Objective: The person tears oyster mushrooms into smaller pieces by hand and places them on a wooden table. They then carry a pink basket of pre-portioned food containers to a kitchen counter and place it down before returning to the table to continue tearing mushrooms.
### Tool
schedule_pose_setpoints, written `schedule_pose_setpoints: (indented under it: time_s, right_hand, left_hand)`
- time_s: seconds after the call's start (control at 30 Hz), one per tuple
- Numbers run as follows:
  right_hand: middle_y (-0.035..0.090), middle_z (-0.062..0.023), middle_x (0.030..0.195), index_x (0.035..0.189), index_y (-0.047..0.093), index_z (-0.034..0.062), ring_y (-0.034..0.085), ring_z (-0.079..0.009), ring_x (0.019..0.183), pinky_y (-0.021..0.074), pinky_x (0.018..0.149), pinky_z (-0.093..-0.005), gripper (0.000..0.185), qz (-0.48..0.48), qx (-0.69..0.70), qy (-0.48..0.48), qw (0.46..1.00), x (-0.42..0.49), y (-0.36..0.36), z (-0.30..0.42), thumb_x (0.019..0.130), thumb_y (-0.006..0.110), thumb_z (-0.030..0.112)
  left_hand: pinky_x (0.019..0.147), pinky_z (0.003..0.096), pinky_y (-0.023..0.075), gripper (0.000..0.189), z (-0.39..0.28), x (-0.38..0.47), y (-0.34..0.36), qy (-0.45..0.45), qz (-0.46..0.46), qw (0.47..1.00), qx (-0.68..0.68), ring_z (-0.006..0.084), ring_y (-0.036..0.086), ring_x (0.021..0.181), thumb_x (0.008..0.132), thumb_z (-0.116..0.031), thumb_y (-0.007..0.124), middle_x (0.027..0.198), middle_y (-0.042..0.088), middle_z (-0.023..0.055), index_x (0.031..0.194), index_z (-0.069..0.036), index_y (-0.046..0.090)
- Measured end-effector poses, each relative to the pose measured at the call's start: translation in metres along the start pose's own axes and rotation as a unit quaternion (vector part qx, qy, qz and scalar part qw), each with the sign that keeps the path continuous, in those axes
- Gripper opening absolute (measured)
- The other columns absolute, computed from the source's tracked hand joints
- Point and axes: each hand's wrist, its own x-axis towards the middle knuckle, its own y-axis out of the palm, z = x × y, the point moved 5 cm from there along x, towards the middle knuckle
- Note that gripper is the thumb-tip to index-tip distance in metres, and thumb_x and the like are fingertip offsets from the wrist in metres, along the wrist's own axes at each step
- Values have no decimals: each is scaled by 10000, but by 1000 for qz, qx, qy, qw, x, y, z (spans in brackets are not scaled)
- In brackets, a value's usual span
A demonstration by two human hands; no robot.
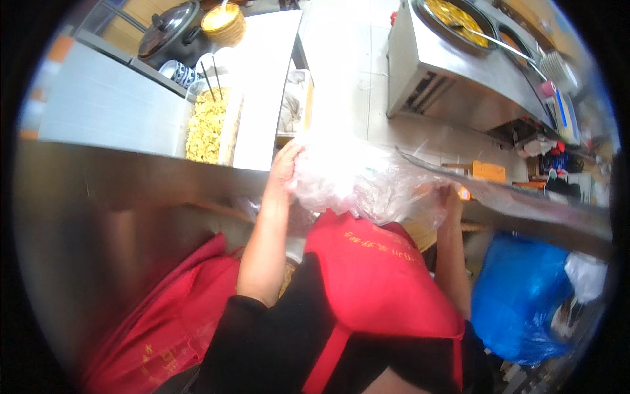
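Crumpled clear plastic bags (374,187) spread between my two hands, in front of the red apron (384,276) I wear. At the bundle's left side my left hand (287,165) grips the plastic, fingers curled at its edge. My right hand (445,197) is at the right end, partly behind the film and in shadow; its fingers cannot be made out. Glare washes out the upper middle of the plastic. Left of my left hand, a clear container of chopped yellow food (205,128) stands on the white counter (266,64), with black chopsticks (216,76) upright in it.
A lidded black pot (170,29), blue-and-white bowls (179,74) and a wicker basket (226,29) stand at upper left. At upper right, a steel stove unit (457,98) holds a pan of yellow food (450,17) with a ladle. A blue plastic bag (521,295) is at lower right.
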Motion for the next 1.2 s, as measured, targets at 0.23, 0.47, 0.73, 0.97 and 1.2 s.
schedule_pose_setpoints:
  time_s: [0.23,0.47,0.73,0.97,1.2]
  right_hand:
    - [588,-152,1504,1485,551,57,537,-319,1415,477,1153,-596,471,210,75,89,971,40,96,-24,1080,590,295]
    - [594,-232,1464,1327,607,7,475,-413,1465,407,1210,-624,321,191,54,62,978,136,196,-18,1117,530,238]
    - [630,-198,1404,1333,578,-5,588,-373,1353,491,1143,-565,309,201,66,12,977,276,362,82,1140,445,197]
    - [631,-189,1427,1360,602,-17,642,-332,1260,518,1097,-525,340,335,-43,34,941,362,534,118,1110,485,181]
    - [655,-112,1405,1348,652,8,620,-230,1228,496,1045,-338,337,569,-418,-114,699,394,700,72,1091,563,206]
  left_hand:
    - [1159,506,462,567,-46,69,18,20,-1,968,-251,317,592,1308,1034,-201,611,1369,630,206,1549,-63,418]
    - [1178,426,414,792,-65,157,23,108,15,994,13,291,484,1399,965,-24,631,1569,419,183,1649,-111,241]
    - [833,282,548,363,-88,292,2,26,-128,926,354,139,661,985,917,78,557,1114,713,43,1208,-45,736]
    - [1084,396,489,505,-165,382,81,173,-123,887,410,328,574,1325,943,25,585,1418,587,192,1445,-26,555]
    - [995,417,529,330,-214,557,148,320,91,773,541,330,652,1208,969,-64,626,1287,671,209,1300,-59,633]
